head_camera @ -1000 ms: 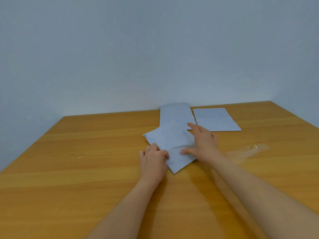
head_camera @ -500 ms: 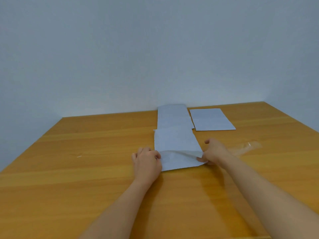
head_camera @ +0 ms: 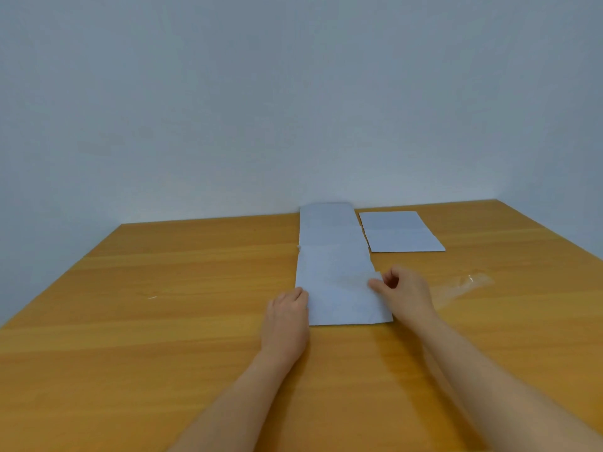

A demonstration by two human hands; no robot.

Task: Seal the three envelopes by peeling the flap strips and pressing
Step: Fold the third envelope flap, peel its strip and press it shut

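Three pale blue-grey envelopes lie on your wooden counter (head_camera: 163, 321): the near envelope (head_camera: 339, 288) between your hands, the middle envelope (head_camera: 329, 228) touching it at 12 o'clock, the far envelope (head_camera: 399, 231) at 1 o'clock; one clear peeled strip (head_camera: 463, 285) lies at 3 o'clock. Your left hand (head_camera: 287, 318) rests flat, its grip released, on the near envelope's left edge. Your right hand (head_camera: 404, 295) pinches something at the right edge, whether flap or strip cannot be told.
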